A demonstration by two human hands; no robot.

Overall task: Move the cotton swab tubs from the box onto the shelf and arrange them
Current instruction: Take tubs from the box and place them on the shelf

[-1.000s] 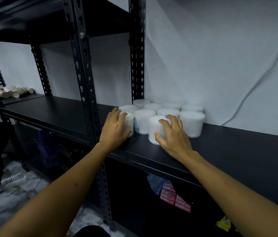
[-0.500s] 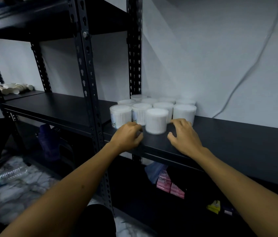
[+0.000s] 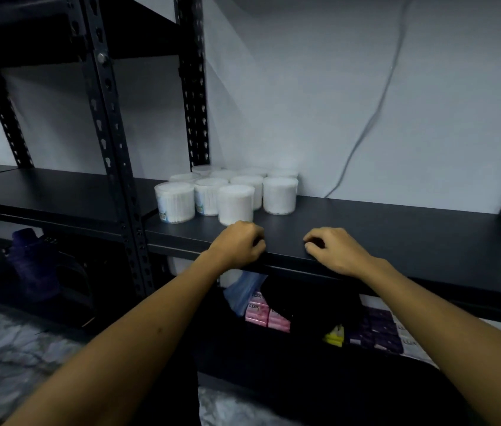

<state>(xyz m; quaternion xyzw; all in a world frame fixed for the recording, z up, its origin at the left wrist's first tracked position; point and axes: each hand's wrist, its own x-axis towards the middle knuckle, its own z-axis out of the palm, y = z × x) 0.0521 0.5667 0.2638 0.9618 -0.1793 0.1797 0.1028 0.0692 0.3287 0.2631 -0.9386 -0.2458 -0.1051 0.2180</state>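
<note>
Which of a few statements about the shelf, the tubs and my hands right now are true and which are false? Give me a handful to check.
1. Both hands hold a tub. False: the left hand and right hand hold nothing, fingers curled at the shelf's front edge.
2. The cotton swab tubs stand upright in a cluster. True.
3. The tubs sit on the floor. False: they stand on the black shelf.
4. A cable runs down the wall behind the shelf. True.
5. Pink packets lie below the shelf. True.
</note>
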